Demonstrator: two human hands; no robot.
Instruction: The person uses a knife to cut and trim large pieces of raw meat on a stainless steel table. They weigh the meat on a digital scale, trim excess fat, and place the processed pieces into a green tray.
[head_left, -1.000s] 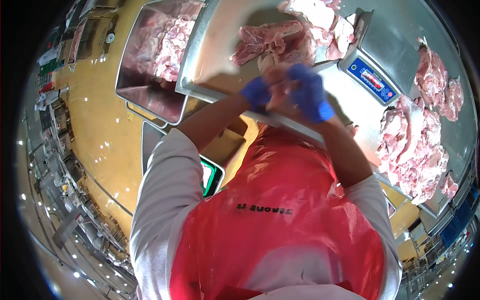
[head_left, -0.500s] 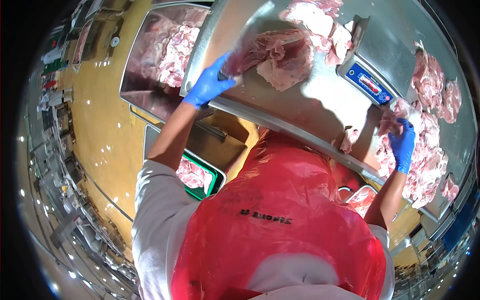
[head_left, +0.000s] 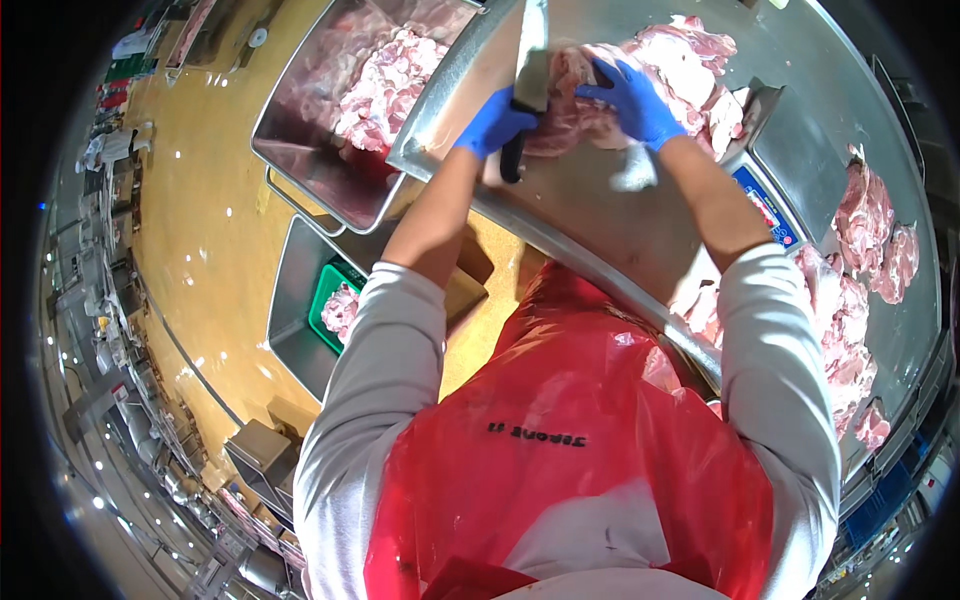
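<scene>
My left hand (head_left: 495, 122), in a blue glove, is closed on the black handle of a knife (head_left: 534, 40) at the table's near left edge. The broad blade points away from me. Just right of the blade lies a large piece of raw meat (head_left: 567, 128), partly hidden by both hands. Over its right side reaches my right hand (head_left: 640, 103), also blue-gloved, with fingers spread and touching the meat. More pieces of pale, fatty meat (head_left: 680, 55) lie right behind that hand on the metal table (head_left: 610, 215).
A scale (head_left: 800, 150) stands on the right, with a heap of meat (head_left: 845, 325) beyond it. Left of the table is a metal tub (head_left: 275, 140) of meat pieces. Below sits another metal tub (head_left: 290, 300) holding a green tray (head_left: 325, 295).
My right hand has left the meat near the scale and come over to the large piece. The knife, blurred before, now stands upright in the picture. My view has shifted slightly.
</scene>
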